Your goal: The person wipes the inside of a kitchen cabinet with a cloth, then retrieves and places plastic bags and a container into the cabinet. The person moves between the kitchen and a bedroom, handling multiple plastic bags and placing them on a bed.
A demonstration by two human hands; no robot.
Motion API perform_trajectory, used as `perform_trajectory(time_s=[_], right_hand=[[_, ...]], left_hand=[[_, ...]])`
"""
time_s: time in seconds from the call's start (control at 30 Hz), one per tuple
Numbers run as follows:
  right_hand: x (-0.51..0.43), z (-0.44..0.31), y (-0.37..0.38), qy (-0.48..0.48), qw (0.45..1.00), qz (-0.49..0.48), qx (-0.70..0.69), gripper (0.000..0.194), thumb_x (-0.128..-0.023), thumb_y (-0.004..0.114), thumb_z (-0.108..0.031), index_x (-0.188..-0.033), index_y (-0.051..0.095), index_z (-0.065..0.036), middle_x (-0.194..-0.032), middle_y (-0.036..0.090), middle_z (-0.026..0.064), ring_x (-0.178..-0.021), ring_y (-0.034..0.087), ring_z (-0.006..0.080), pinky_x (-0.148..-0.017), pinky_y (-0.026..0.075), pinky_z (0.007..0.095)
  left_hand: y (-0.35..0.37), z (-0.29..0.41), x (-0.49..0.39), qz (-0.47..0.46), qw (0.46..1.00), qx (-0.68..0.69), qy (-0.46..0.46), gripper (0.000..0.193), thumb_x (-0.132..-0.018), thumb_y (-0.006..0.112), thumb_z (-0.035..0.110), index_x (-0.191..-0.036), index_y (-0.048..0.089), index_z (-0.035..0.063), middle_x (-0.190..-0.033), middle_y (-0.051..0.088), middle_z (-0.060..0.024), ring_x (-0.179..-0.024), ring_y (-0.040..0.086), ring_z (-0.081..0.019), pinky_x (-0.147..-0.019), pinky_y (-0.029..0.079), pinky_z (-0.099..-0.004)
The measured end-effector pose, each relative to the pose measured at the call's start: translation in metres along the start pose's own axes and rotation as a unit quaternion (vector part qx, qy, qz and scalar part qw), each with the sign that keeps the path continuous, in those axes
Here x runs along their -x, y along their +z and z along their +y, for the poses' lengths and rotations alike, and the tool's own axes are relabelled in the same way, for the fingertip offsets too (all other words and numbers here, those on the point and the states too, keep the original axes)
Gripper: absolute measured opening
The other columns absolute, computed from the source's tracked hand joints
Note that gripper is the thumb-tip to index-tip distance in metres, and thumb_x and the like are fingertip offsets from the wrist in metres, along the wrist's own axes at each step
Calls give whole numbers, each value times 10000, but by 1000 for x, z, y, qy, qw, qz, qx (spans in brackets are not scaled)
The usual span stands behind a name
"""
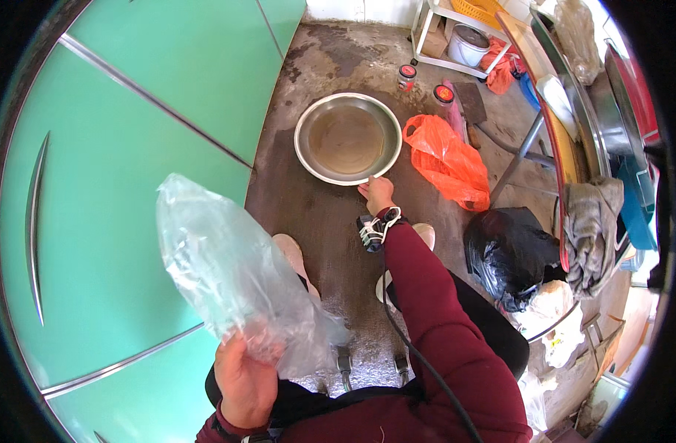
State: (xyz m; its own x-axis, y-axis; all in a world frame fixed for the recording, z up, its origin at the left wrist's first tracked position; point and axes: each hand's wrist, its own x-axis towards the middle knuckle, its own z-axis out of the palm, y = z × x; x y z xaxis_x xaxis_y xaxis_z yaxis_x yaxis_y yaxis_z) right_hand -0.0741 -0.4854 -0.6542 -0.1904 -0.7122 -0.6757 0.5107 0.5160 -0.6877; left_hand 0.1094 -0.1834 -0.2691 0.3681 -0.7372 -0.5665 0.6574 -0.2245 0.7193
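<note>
A clear plastic bag (221, 260) rises from my left hand (246, 376), which holds it near its lower end between thumb and fingers. It looks thin, crinkled and see-through, and it overlaps part of one shoe. My right hand (377, 194) reaches down and forward to a round metal basin (396, 124) on the floor. The thumb lies at the near rim and the fingers curl against the outside. Shallow, cloudy brownish liquid (346, 138) covers the basin's bottom.
Green cabinet doors (122, 194) stand along the left. Right of the basin lie an orange plastic bag (451, 160), a cleaver (471, 105) and two red-lidded jars (407, 77). A black plastic bag (504, 249) sits beneath a crowded table (573, 149). A white shelf (465, 66) stands behind.
</note>
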Motion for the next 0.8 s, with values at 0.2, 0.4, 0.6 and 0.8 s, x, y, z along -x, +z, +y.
perform_trajectory(time_s=[0.2,0.4,0.6,0.8], right_hand=[[49,19,-39,16,999,31,-6,170,-980,463,-101,-1101,536,-7,-1029,602,122,-879,625,248,-837,553,415],[99,62,-92,19,999,34,-16,182,-923,496,-76,-1059,583,8,-1031,639,135,-877,651,243,-756,564,380],[150,100,-135,24,999,26,2,236,-911,472,-92,-1096,599,-18,-1038,648,122,-873,648,229,-772,561,370],[187,135,-169,82,996,24,4,253,-895,484,-86,-1127,565,-25,-1042,633,104,-887,651,246,-792,564,387]], left_hand=[[-17,-21,28,-3,1000,1,9,195,-876,663,119,-1062,612,86,-992,662,-50,-856,612,-170,-730,490,-315],[-52,-52,54,-35,999,7,10,187,-892,639,79,-1077,619,74,-1001,674,-42,-846,623,-161,-751,488,-306],[-77,-84,86,-64,998,17,4,186,-894,643,84,-1078,620,80,-1004,672,-31,-849,620,-151,-754,477,-299],[-104,-110,97,-40,998,6,49,180,-890,663,136,-1053,616,76,-951,653,-4,-810,610,-127,-697,448,-271]])
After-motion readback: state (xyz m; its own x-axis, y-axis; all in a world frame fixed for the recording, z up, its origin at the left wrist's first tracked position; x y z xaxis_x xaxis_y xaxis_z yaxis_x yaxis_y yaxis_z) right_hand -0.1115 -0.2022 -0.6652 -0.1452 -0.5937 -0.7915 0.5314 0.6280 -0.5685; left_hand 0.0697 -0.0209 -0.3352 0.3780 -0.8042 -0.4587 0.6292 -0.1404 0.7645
